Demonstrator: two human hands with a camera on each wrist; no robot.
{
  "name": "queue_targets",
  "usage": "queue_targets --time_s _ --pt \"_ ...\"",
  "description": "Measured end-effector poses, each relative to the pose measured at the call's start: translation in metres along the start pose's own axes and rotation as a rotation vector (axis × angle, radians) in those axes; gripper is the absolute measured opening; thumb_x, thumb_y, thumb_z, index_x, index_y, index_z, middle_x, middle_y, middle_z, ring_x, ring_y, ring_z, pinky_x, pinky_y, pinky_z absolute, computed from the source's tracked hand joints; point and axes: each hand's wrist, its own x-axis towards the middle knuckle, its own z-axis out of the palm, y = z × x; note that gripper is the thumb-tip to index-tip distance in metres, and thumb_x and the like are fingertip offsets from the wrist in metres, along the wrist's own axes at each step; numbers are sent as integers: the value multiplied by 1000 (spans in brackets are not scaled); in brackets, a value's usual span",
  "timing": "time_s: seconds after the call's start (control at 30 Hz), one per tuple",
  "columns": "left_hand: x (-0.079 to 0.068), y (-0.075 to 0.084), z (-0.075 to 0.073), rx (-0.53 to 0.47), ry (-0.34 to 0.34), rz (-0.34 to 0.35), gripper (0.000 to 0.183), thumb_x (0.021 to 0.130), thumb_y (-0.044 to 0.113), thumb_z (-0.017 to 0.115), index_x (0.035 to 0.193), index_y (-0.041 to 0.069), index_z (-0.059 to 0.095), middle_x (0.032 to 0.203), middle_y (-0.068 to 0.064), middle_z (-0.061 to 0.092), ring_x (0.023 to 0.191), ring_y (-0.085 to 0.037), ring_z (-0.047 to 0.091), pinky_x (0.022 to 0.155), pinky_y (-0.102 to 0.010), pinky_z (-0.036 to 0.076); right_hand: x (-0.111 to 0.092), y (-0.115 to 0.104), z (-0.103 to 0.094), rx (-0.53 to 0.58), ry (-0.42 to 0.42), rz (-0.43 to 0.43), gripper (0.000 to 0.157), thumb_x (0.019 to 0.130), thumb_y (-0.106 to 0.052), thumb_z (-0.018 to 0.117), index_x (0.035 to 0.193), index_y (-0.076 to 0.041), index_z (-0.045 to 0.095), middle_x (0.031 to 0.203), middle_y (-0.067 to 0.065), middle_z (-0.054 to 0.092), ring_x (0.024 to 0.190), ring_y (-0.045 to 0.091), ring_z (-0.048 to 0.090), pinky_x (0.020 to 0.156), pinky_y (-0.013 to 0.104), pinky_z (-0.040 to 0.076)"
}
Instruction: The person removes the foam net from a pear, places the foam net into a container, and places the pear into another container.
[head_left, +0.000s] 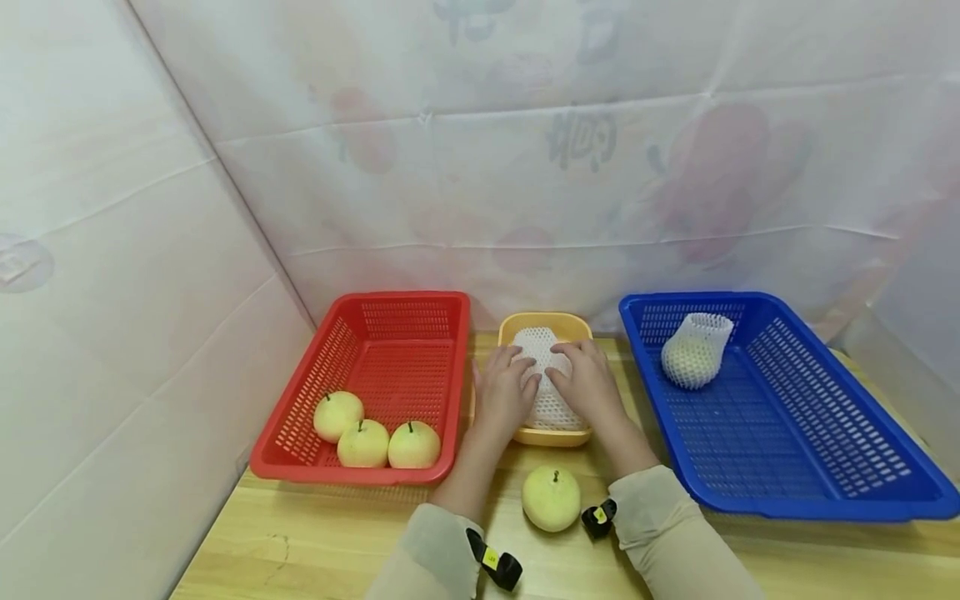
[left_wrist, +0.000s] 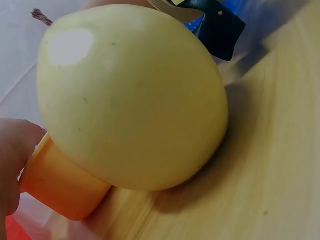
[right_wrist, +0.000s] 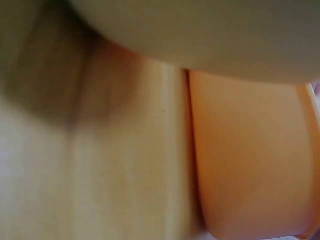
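Both hands reach into a small yellow basket [head_left: 553, 438] with white foam fruit nets [head_left: 553, 414] in it. My left hand [head_left: 501, 392] holds the netting at its left side, thumb and fingers bent. Opposite it, my right hand [head_left: 592, 385] holds the netting with thumb and index fingertips. A pale yellow pear [head_left: 551, 500] stands on the table between the wrists, stem up. This pear [left_wrist: 135, 100] fills much of the left wrist view, hiding most of the left hand. In the right wrist view the basket's orange-yellow wall [right_wrist: 250, 160] shows beneath the pear's blurred underside.
To the left is a red basket [head_left: 352, 476] with three pears [head_left: 363, 444] in its near part. On the right, a blue basket [head_left: 757, 450] holds one pear in a foam net [head_left: 692, 358]. A printed white cloth [head_left: 480, 183] hangs behind the wooden table [head_left: 300, 542].
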Motion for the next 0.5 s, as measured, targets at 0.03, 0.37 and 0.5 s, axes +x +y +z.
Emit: queue_targets --time_s 0.03,0.37,0.5 --pt "-1 0 0 11 -4 22 20 88 29 73 106 21 76 122 1 67 123 -21 56 105 -72 31 -1 -1 0 2 25 -17 29 85 -20 77 110 -8 71 111 17 59 107 39 54 91 53 47" --pt "-3 5 0 161 -167 -33 20 93 32 63 106 24 76 111 9 74 129 -18 55 108 -77 17 -8 -3 4 -157 -210 -95 28 97 -29 59 111 -10 75 109 8 74 108 32 67 111 70 21" --pt "-4 8 0 200 -257 -43 23 94 32 59 109 24 74 115 9 72 136 -18 48 107 -79 13 -11 -3 4 -196 -298 -85 29 99 -29 56 113 -13 74 109 7 74 108 32 67 113 72 10"
